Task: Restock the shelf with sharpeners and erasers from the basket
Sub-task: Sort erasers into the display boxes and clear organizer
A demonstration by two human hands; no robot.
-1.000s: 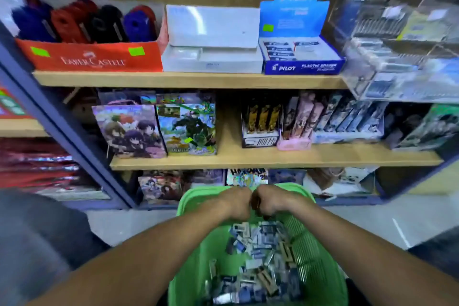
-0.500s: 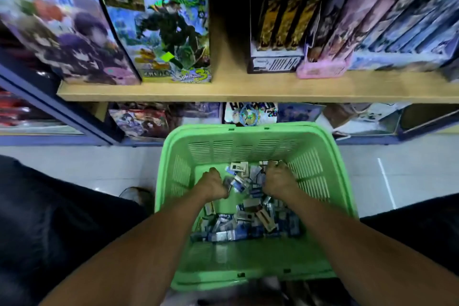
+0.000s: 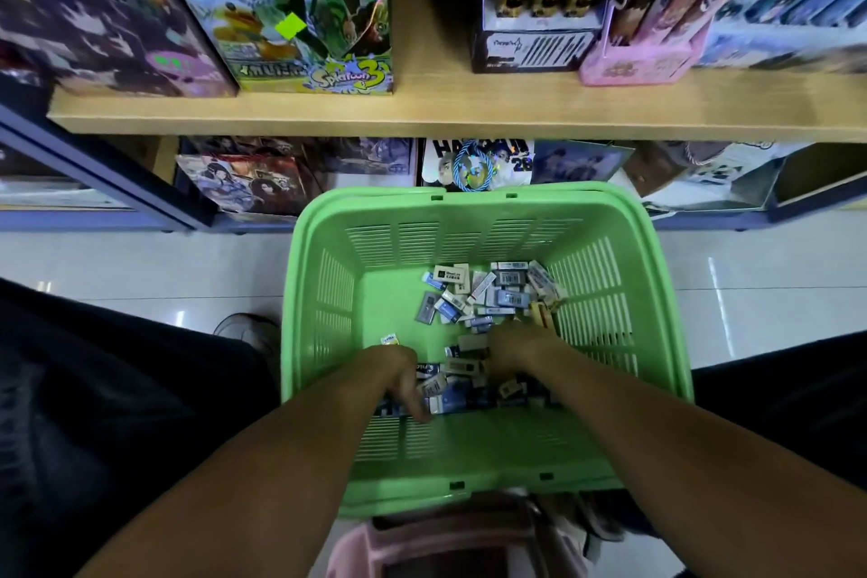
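Note:
A green plastic basket (image 3: 323,296) stands in front of me, below the wooden shelf (image 3: 445,108). A loose pile of small packaged erasers and sharpeners (image 3: 488,291) covers its bottom, mostly toward the right. Both my hands are down inside it at the near end of the pile. My left hand (image 3: 399,375) has its fingers curled down around some erasers. My right hand (image 3: 511,350) lies knuckles-up on the pile, with its fingers buried among the packets and hidden.
On the shelf stand a Splatoon box (image 3: 300,14), a black display box (image 3: 530,47) and a pink box (image 3: 633,66). Printed bags fill the lowest shelf behind the basket. A pink stool (image 3: 422,544) sits under the basket's near edge. A shoe (image 3: 248,333) rests on the white floor at left.
My view has tipped down from the upper shelves to the basket. Both hands dropped from above the rim into the basket and moved toward its near end.

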